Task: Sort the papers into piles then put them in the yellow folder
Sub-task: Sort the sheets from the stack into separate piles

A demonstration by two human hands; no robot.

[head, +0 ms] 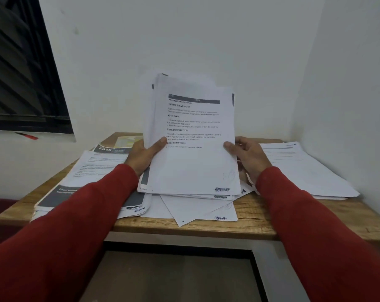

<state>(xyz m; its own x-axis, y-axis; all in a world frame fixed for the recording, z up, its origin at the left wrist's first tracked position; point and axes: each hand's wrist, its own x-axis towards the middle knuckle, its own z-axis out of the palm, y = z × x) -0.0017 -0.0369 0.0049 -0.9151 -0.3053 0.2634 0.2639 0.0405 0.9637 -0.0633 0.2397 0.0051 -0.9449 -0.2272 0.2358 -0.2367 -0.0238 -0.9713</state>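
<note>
Holding: left hand (144, 154) and right hand (247, 156) grip the stack (192, 149) by its side edges, thumbs on the front sheet, tilted up over the table (261, 216).
Sleeves: red, reaching in from below.
Writing: "INITIAL SCENE SETUP", "TASK GOAL", "TASK DESCRIPTION".
Stack: white, unevenly aligned.
Piles: left pile (93, 171), right pile (304, 168), loose sheets (197, 209) beneath.
</note>
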